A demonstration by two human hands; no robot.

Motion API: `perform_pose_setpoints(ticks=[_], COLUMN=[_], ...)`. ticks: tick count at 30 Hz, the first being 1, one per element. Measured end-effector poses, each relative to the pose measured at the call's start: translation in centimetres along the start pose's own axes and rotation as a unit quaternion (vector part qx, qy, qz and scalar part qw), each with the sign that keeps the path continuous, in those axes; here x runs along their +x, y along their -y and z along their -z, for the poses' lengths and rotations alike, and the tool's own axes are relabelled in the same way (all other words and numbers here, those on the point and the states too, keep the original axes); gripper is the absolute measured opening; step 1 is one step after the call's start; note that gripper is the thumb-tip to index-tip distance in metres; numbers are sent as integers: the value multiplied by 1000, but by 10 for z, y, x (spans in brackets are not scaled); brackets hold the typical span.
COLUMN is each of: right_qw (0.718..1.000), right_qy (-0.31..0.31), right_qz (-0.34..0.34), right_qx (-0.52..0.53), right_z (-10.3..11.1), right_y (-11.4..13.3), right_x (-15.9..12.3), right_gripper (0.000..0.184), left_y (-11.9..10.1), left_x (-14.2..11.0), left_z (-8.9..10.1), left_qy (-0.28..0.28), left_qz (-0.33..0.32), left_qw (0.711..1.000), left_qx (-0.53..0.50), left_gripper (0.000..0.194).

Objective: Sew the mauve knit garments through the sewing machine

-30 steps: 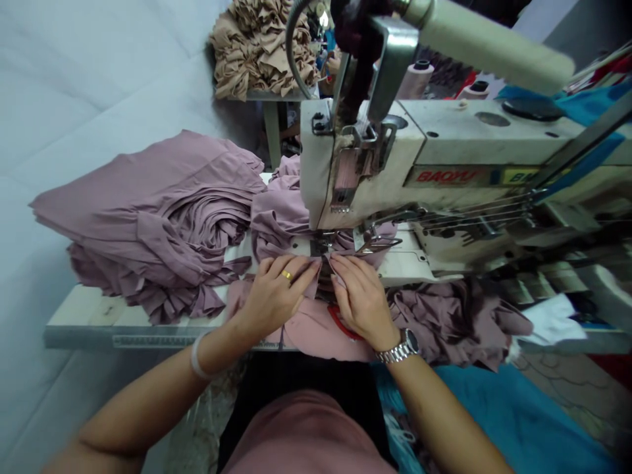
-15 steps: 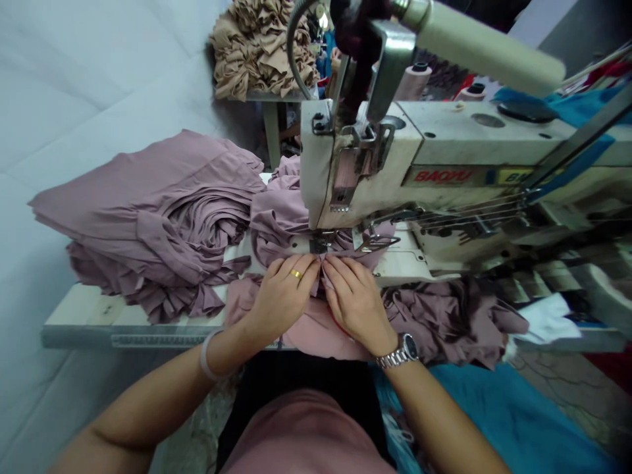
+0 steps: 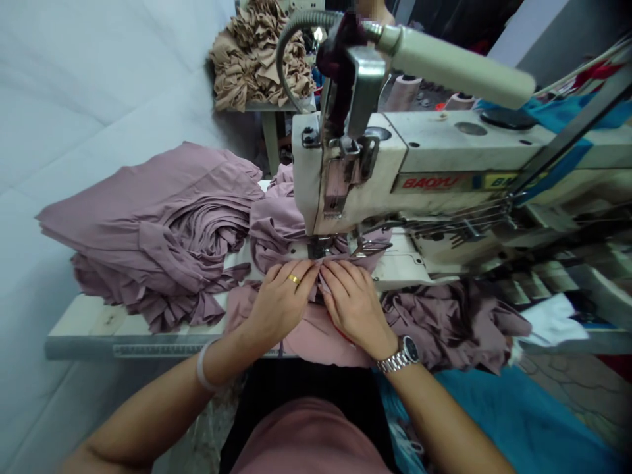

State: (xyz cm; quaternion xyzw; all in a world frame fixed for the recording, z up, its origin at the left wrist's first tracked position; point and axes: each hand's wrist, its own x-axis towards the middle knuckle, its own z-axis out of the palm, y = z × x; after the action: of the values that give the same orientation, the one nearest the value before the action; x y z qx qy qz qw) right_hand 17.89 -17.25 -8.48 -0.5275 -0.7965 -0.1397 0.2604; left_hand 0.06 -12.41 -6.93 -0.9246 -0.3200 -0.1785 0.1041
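L hand [image 3: 281, 306] and R hand [image 3: 354, 311] lie palm-down side by side on mauve knit [image 3: 316, 342], fingertips converging at centre. Fingers [image 3: 302, 276] not wide: both sets close together, flat to slightly curled, bearing on a small raised fold of the knit between the two hands. L and R tips almost meet there; exact contact hidden by the fold.

Presser foot [image 3: 318, 247] just ahead of the fingertips, a little L of the R hand; both hands about equally near, L perhaps a touch closer. Knit runs from under the foot back past the fingers toward the person's lap, long axis roughly front-to-back, then drapes over the bench [image 3: 148, 350] edge behind the hands.

Machine head [image 3: 429, 183], red "BAOYU" on casting, sits ahead and to R of the fingers. More mauve cloth bunched ahead of the fingers, around the foot's L side. Big folded mauve pile [image 3: 158, 230] to L of L hand, on bench; crumpled mauve heap [image 3: 449, 326] to R of R hand, spilling off bench edge. Tan fabric pile [image 3: 259, 59] on a separate table, far ahead of the fingers.

Gold ring [image 3: 293, 279] on L hand, pale bangle [image 3: 201, 368] on L wrist, steel watch [image 3: 402, 354] on R wrist.
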Motion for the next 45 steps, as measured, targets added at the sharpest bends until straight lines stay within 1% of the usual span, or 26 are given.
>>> perform_pose_setpoints(ticks=[4,8,14,16,20,23,26,29,32,35,39,45], right_qw=[1000,1000,999,999,996,994,995,996,997,997,995,993], right_qy=[-5,12,24,20,-18,-35,-38,-24,5,27,41,44], right_qz=[-14,-27,-34,-30,-3,3,2,-5,-18,-29,-38,-38], right_qx=[-3,3,11,26,89,106,97,87,75,68,76,103], right_z=[0,-2,-2,-1,1,1,0,-1,-1,-1,-2,-4], right_y=[1,0,-3,-5,-7,-7,-6,-7,-10,-15,-23,-30], right_x=[4,6,11,11,8,7,8,12,16,20,22,21], right_gripper=[35,36,37,35,24,21,21,23,25,27,28,27], left_y=[-1,-1,2,5,13,17,19,20,23,27,31,36], left_x=[2,5,7,7,4,2,4,9,14,17,18,15], left_z=[0,-1,-2,0,4,5,3,3,4,4,3,0], left_qy=[1,11,10,3,-25,-41,-58,-73,-64,-40,-16,-7], left_qz=[9,21,15,-3,-49,-74,-77,-67,-60,-62,-65,-58], left_qw=[1000,1000,1000,1000,998,995,993,992,993,995,995,995], left_qx=[10,17,22,11,-34,-58,-68,-72,-73,-73,-78,-80], left_gripper=[39,40,38,36,28,24,22,23,23,25,29,33])
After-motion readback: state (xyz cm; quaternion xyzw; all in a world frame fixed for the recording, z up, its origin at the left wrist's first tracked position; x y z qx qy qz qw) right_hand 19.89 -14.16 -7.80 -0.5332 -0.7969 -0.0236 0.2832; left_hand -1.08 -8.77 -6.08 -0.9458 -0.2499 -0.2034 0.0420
